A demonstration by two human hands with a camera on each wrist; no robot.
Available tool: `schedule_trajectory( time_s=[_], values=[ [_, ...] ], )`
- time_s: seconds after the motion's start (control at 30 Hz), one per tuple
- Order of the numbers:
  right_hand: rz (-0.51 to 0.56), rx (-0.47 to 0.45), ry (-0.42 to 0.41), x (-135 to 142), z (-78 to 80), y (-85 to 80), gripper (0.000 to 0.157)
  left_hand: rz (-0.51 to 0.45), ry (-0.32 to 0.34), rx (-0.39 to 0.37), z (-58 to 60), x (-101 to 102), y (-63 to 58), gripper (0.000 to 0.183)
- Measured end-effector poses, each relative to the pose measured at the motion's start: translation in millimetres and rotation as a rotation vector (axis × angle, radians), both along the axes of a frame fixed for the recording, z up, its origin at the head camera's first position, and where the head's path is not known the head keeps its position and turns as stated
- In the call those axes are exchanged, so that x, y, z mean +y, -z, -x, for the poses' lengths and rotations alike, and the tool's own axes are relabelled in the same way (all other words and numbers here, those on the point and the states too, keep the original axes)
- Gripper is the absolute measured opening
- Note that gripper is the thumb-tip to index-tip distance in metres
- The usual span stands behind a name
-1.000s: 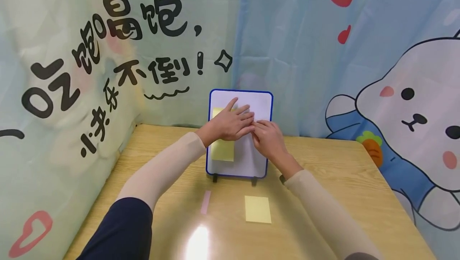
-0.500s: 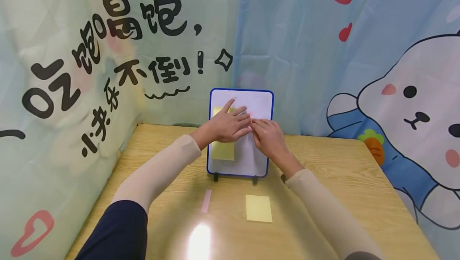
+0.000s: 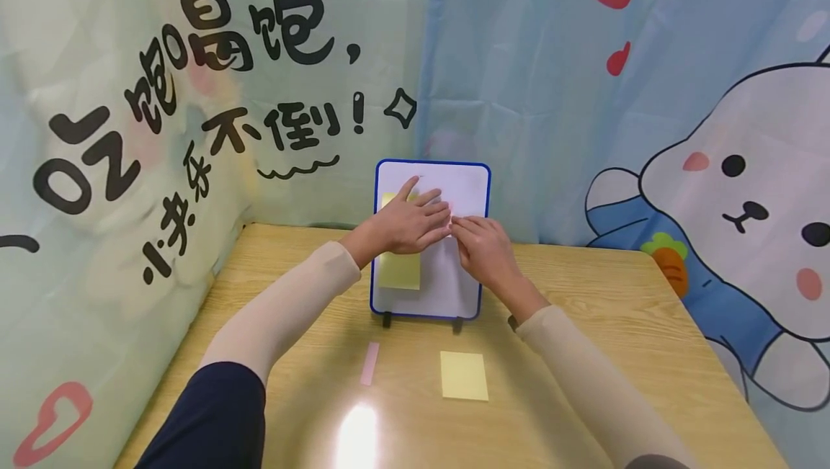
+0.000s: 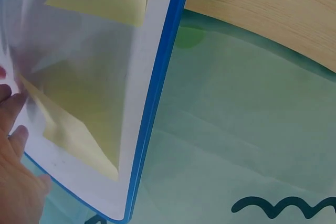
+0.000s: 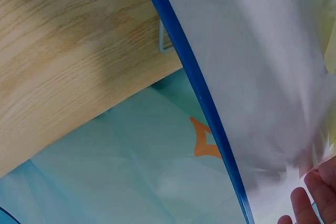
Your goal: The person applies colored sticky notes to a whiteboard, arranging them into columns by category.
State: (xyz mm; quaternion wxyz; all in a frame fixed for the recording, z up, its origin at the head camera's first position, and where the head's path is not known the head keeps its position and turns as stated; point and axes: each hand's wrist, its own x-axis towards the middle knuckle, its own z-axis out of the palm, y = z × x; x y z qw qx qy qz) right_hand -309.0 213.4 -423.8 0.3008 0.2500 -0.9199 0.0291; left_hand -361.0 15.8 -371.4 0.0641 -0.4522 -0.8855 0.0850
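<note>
A small whiteboard (image 3: 454,289) with a blue frame stands upright on the table. My left hand (image 3: 410,225), fingers straight and spread, lies in front of its upper half, partly covering a yellow sticky note (image 4: 79,135) whose edge lifts off the board. Below that note is a second yellow sticky note (image 3: 400,271). My right hand (image 3: 485,249) has its fingers bent at the board, their tips meeting the left fingertips. A small pink paper strip (image 5: 306,163) shows at the right fingertips, pinched there and mostly hidden by the hands.
On the wooden table (image 3: 570,354) in front of the board lie a loose pink strip (image 3: 369,364) and a square yellow note (image 3: 464,376). Short black feet (image 3: 387,320) hold up the board. A printed curtain (image 3: 519,94) hangs behind the table.
My left hand has shifted slightly left from the right fingertips, and a bit of pink now shows between the hands. The right hand has hardly moved. The loose papers lie as before.
</note>
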Motion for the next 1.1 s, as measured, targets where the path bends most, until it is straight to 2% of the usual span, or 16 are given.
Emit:
schedule_trajectory(
  time_s=[0.17,0.4,0.7,0.97,1.1],
  values=[
    [-0.036,-0.047,0.019,1.1,-0.7,-5.5,0.040,-0.007,0.004,-0.010,-1.1,0.2,2.7,0.061],
    [-0.059,-0.205,0.028,1.7,2.0,-12.5,0.053,-0.018,-0.005,-0.035,-0.2,0.5,4.9,0.061],
    [-0.099,-0.293,0.044,6.0,4.2,-9.5,0.063,-0.008,0.007,-0.041,-0.4,-0.5,5.9,0.061],
    [-0.133,-0.309,0.037,10.1,-0.7,-3.1,0.069,-0.009,0.014,-0.034,-1.8,-1.9,5.4,0.060],
    [-0.147,-0.305,0.030,11.1,2.4,-5.6,0.072,0.003,0.010,-0.025,-1.2,-2.4,6.6,0.061]
  ],
)
